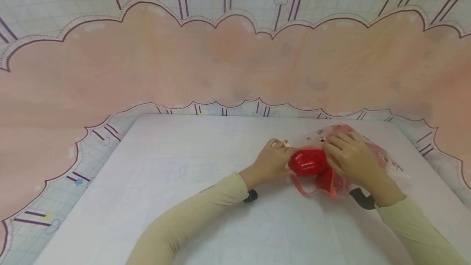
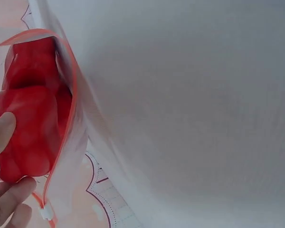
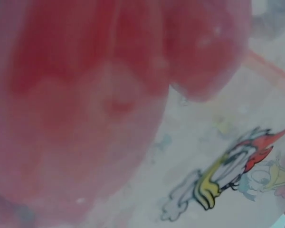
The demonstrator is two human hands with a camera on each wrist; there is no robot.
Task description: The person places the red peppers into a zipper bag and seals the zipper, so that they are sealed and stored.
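My left hand (image 1: 271, 159) grips a glossy, lobed red bell pepper (image 1: 307, 162) at the mouth of a clear zip bag. In the left wrist view the thumb (image 2: 1, 133) lies on the pepper's side, with fingers under its end. Behind it, more red pepper (image 2: 31, 61) shows inside the bag's opening, edged by an orange zip strip (image 2: 72, 80) with a white slider (image 2: 46, 212). My right hand (image 1: 349, 154) holds the bag (image 1: 382, 158) from the right, fingers bent over its upper side. The right wrist view shows cartoon duck prints (image 3: 228, 171) and blurred red through the film.
A white-covered table (image 1: 147, 175) lies under the hands. A peach curtain (image 1: 220, 64) with scalloped edges and printed stars hangs behind and around it. Dark shapes (image 1: 251, 196) show beside both wrists.
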